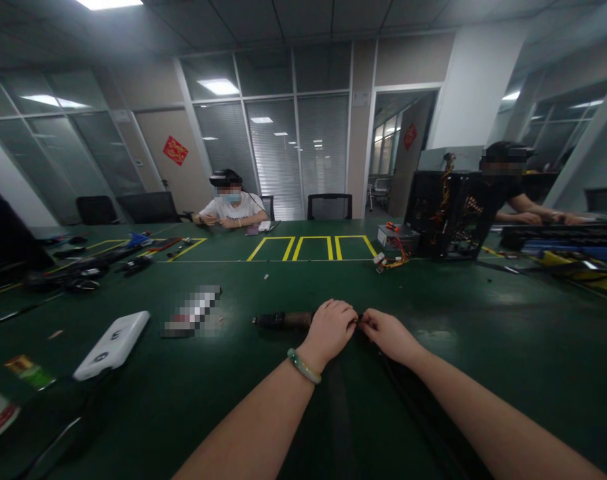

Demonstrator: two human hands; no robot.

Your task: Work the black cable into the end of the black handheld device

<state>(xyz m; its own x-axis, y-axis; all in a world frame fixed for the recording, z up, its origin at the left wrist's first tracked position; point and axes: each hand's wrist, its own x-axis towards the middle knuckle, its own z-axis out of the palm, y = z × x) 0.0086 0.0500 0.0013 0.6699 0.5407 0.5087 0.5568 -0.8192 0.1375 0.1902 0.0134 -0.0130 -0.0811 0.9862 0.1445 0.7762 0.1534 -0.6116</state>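
A corded, pen-shaped electric screwdriver (286, 321) lies across the green table, its black nose and metal tip pointing left. Fingers of my left hand (333, 325) are wrapped over the back part of its brownish body. At the tool's rear end my right hand (387, 335) is closed in a pinch on the end of a dark cable (398, 383), which runs down toward me beneath my right forearm. Both hands nearly touch. Fingertips hide the spot where cable and tool meet, so I cannot tell whether they are joined.
On the left are a white power bank (113, 343), a blurred-out flat item (193, 311) and a green-and-gold small packet (29, 371). Tools and cables (128, 257) clutter the far left. An open computer case (440, 213) and power supply (398, 238) stand right. Two people sit beyond.
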